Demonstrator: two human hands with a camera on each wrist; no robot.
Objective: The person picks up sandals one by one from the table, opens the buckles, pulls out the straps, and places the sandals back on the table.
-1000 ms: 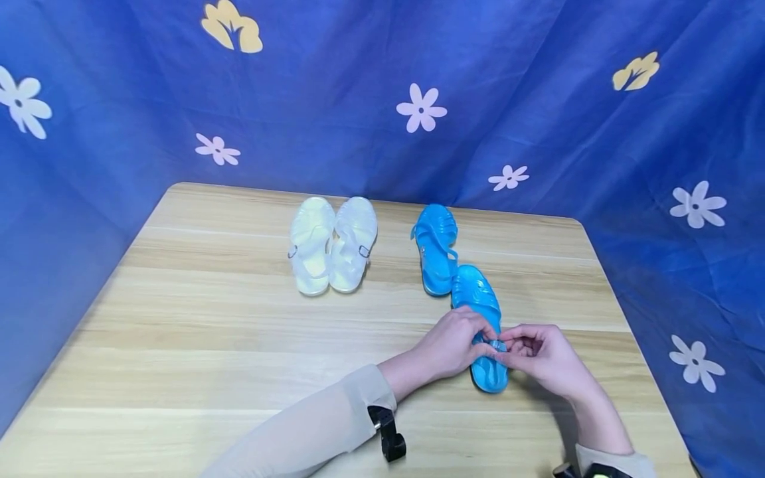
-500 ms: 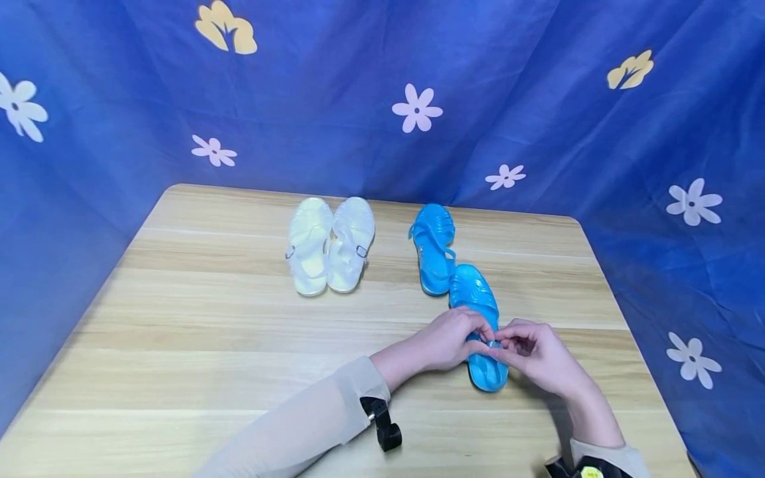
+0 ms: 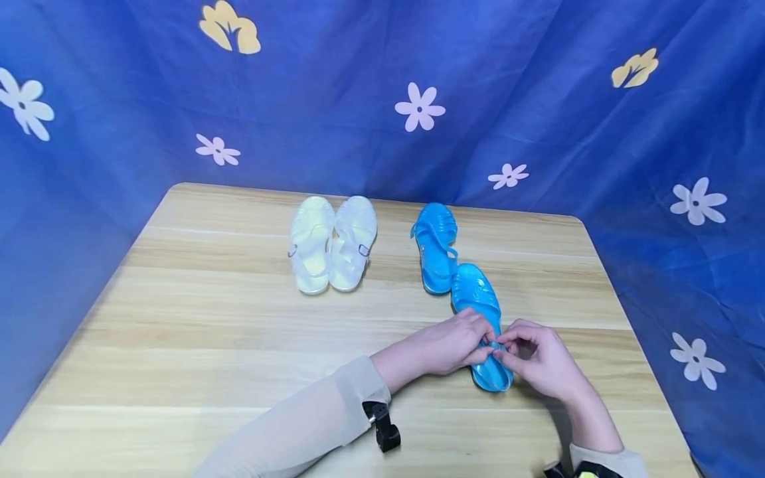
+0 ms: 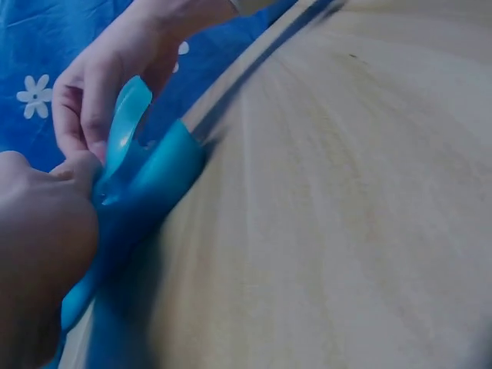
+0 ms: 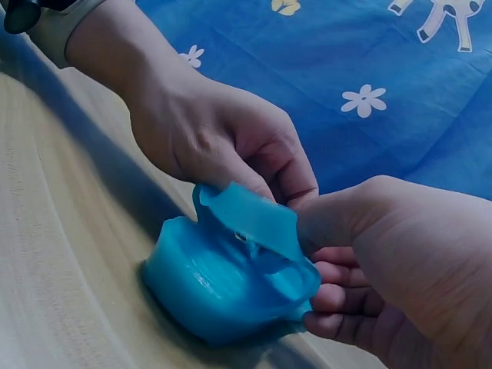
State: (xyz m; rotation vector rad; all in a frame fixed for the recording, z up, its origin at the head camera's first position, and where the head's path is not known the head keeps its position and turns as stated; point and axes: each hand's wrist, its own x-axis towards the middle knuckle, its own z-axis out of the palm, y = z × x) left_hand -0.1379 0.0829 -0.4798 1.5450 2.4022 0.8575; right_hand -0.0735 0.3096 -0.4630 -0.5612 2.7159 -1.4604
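A blue jelly sandal [image 3: 481, 312] lies on the wooden table [image 3: 209, 345], heel toward me. Both hands meet at its ankle strap [image 5: 257, 219]. My left hand [image 3: 463, 342] pinches the strap from the left. My right hand [image 3: 528, 358] pinches it from the right, thumb and fingers curled round it. The left wrist view shows the strap [image 4: 127, 119] held up between fingertips of the right hand [image 4: 96, 84], with the left hand [image 4: 38, 231] pressed against the sandal [image 4: 146, 192]. The second blue sandal [image 3: 435, 247] lies just beyond, untouched.
A pair of clear white sandals [image 3: 331, 242] sits side by side at the back middle of the table. Blue flowered cloth [image 3: 382, 86] hangs behind and along both sides. The table's right edge [image 3: 633, 318] is close to my right hand.
Both hands stay on the blue sandal's strap; the fingers have shifted slightly and the right hand has drawn in a little closer. Nothing else has moved.
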